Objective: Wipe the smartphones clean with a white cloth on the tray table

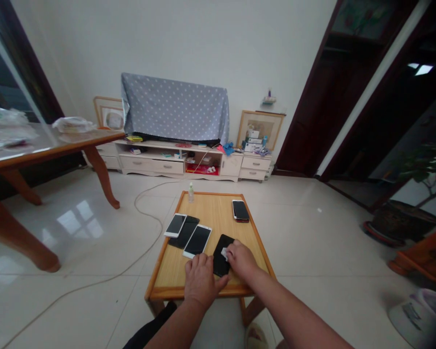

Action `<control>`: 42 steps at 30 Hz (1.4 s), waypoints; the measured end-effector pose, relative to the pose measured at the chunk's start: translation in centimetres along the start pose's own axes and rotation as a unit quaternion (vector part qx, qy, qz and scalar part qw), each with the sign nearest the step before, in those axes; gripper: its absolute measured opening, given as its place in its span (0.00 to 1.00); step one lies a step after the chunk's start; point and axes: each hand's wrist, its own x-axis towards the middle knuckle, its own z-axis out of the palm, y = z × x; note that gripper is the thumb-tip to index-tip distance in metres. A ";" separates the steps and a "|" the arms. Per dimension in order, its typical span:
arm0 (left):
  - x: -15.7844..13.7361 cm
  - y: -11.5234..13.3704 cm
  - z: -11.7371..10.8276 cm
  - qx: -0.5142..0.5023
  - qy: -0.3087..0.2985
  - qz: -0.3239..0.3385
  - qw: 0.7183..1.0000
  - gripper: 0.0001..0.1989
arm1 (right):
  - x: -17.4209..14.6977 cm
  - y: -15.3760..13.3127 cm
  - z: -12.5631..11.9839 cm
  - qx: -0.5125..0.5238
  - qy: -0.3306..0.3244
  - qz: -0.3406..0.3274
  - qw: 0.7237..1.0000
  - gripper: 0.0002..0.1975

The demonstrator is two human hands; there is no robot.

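Note:
A black smartphone [221, 264] lies flat near the front of a small wooden table [214, 208]. My left hand [202, 278] steadies it, fingers at its left edge and thumb along its bottom edge. Pinched in my right hand [242, 261] is a crumpled white tissue [224, 252], pressed on the phone's dark face. Just left of it rests a white smartphone [198, 241]. Another white smartphone [176, 225] overlaps a black phone [185, 232] farther left. At the back right sits a phone with a white edge [241, 210], apparently stacked on another.
A small clear bottle [191, 193] stands at the table's back left corner. A cable [141, 252] runs over the tiled floor. Beyond are a white TV cabinet [152, 166], a larger wooden table [58, 148] at left, a potted plant [399, 223] and a white bucket [417, 317] at right.

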 end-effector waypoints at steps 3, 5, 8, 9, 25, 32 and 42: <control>0.0 0.1 -0.1 0.000 0.001 0.002 1.000 0.29 | 0.9 0.3 -0.1 -0.005 0.020 0.023 1.000 0.10; 0.0 0.0 0.1 0.001 0.001 0.004 1.000 0.29 | 0.2 0.2 0.2 -0.004 0.019 0.020 1.000 0.11; 0.1 -0.5 0.7 0.002 0.006 0.009 1.000 0.28 | -1.9 0.0 0.8 0.009 -0.015 -0.029 0.999 0.10; 0.2 -0.7 0.9 0.001 0.007 0.014 1.000 0.27 | -2.4 0.0 0.9 0.014 -0.029 -0.050 0.998 0.10; 0.2 -1.3 1.4 -0.020 0.008 0.029 0.999 0.26 | -2.3 -1.2 0.7 -0.040 -0.052 -0.068 0.996 0.14; 0.1 -1.5 1.5 -0.032 0.009 0.019 0.999 0.30 | -1.2 0.3 -0.4 -0.093 -0.062 0.011 0.994 0.23; 0.0 -1.4 1.6 -0.032 0.020 0.023 0.999 0.29 | -0.9 0.8 -1.0 -0.102 -0.104 -0.018 0.989 0.30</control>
